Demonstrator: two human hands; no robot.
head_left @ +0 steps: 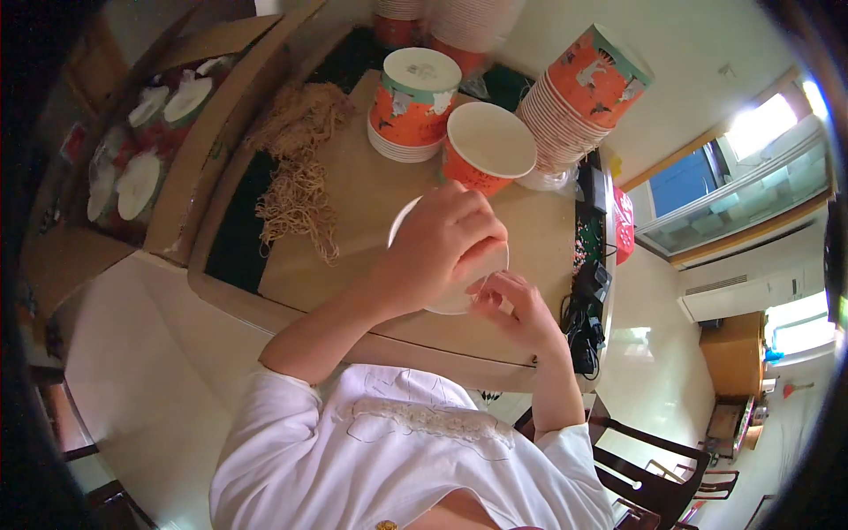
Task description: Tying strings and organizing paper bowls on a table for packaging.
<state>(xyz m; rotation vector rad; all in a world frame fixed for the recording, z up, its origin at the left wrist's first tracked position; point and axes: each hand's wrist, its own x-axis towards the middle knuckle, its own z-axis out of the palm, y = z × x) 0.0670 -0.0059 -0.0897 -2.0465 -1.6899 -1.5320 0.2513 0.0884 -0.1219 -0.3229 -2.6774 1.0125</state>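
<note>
In front of me on the table is a round, pale-rimmed tub or lid (pixel 449 306), mostly hidden by my hands. My left hand (pixel 449 231) lies over its upper part with the fingers curled; what they hold is hidden. At its lower right edge, my right hand (pixel 517 307) has thumb and fingertips pinched together, possibly on a thin strand too fine to name. Just beyond stands an upright orange paper tub (pixel 491 141) with a white inside. Left of that, an upside-down stack of orange and green paper tubs (pixel 412 110) shows a torn or peeled patch.
A tangle of tan string (pixel 299 199) lies on the table's left, beside a cardboard box (pixel 212 132) of wrapped tubs. A tall leaning tub stack (pixel 579 97) stands back right. Black cables (pixel 583 322) lie along the right edge, near a dark chair (pixel 654 459).
</note>
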